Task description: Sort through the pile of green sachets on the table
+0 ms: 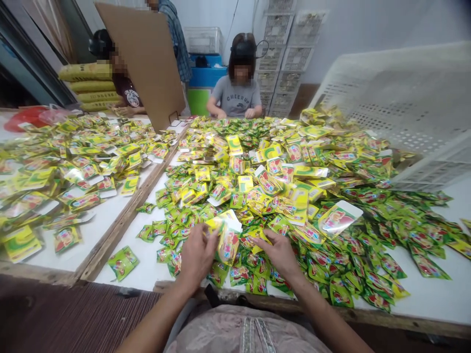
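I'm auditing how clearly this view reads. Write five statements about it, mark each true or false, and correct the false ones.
1. The left hand holds a yellow-and-green carton. True.
2. The white crate is on the left of the picture. False: it is on the right.
3. A wooden strip runs across the table. True.
4. The right hand touches the crate. False: it is at the pile.
5. The person opposite wears a grey shirt. True.

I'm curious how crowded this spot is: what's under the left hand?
Green packets show on both sides of the left hand, on the white tabletop. Whatever lies directly beneath the hand is covered and cannot be seen.
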{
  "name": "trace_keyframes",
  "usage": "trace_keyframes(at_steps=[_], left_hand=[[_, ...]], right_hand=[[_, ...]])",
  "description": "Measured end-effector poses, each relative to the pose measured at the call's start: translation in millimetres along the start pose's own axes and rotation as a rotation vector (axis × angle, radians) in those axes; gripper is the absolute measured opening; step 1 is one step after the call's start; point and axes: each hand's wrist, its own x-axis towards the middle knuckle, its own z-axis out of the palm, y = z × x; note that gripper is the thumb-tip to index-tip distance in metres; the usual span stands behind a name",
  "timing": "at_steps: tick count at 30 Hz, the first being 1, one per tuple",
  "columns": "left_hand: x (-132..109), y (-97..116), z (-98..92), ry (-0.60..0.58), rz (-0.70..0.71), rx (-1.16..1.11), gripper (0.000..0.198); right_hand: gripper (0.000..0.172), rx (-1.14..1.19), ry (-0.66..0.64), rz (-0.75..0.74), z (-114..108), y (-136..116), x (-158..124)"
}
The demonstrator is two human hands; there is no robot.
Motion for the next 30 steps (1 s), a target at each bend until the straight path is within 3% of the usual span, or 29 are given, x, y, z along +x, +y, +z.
trace_keyframes(at_steps=[2,4,8,11,14,16,21,26,30], left_hand=[[-2.0,2.7,9.2,-0.148,-0.144,0.015,0.037],[-2.0,3.2,18.7,-0.263,-0.176,0.014,0.043],[0.6,-3.4,33.5,-0.306,-0.198,-0.240,0.032],[1.5,-7.4,34.5,-0.304,-0.241,-0.586,0.032],[0.6,-3.9,26.9,-0.418,-0.320,-0.833,0.034],[0.1,1.8,20.8,-0.505,-0.358,-0.913,0.034],[2.9,13.6,15.8,-0.549,-0.372,-1.072,0.039],[2.7,10.8,20.1,-0.470,-0.434,-1.155,0.041],[0.6,5.3,22.5,-0.472,-0.334,-1.014,0.034]], right_hand=[[0.034,-0.027,0.007,-0.028,4.0,3.5,-0.4],[0.030,0.000,0.051,-0.028,4.4,3.6,3.1],[0.030,0.088,0.224,-0.016,-3.0,-5.8,18.8],[0.030,0.083,0.008,-0.077,-11.2,-13.5,28.5],[0.030,0.085,-0.241,-0.062,-17.1,-17.1,32.8],[0.030,0.125,-0.254,-0.023,-17.9,-17.8,34.8],[0.034,0.211,-0.048,-0.042,-12.2,-19.7,38.7],[0.032,0.100,-0.218,-0.042,-19.8,-23.0,32.8],[0.029,-0.003,-0.303,-0.077,-28.8,-26.4,31.2]])
